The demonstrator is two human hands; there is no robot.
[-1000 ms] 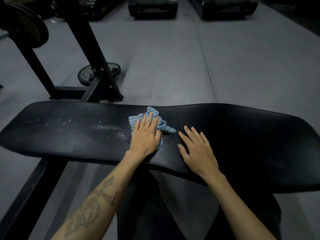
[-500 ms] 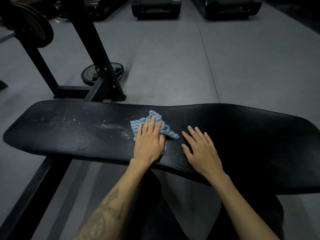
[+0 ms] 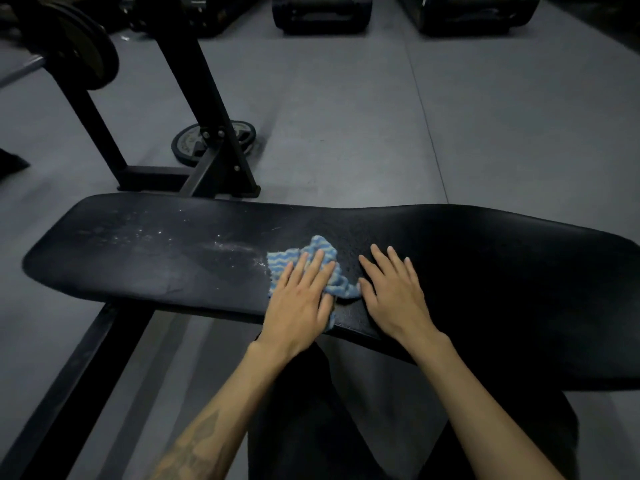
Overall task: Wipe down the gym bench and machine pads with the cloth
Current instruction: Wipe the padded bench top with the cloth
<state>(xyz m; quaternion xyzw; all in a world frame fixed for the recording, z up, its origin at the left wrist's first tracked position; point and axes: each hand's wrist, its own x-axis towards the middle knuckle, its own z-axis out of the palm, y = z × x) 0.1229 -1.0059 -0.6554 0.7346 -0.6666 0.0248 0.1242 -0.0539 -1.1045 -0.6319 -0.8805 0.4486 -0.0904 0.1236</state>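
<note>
A long black gym bench pad (image 3: 156, 258) stretches across the view, with pale dusty smears on its left half. A blue and white wavy-striped cloth (image 3: 294, 258) lies crumpled near the pad's middle. My left hand (image 3: 299, 299) presses flat on the cloth with straight fingers. My right hand (image 3: 394, 292) rests flat on the bare pad just right of the cloth, its thumb touching the cloth's edge.
Black rack uprights (image 3: 207, 109) rise behind the bench at left, with a weight plate (image 3: 242, 133) lying on the grey floor beside them. A loaded barbell plate (image 3: 86, 46) hangs at upper left. Dark machines (image 3: 322, 12) line the far edge. The bench frame (image 3: 69, 386) runs lower left.
My left hand has slid the cloth toward the near edge of the pad. The right hand stays flat beside it, now closer to the cloth.
</note>
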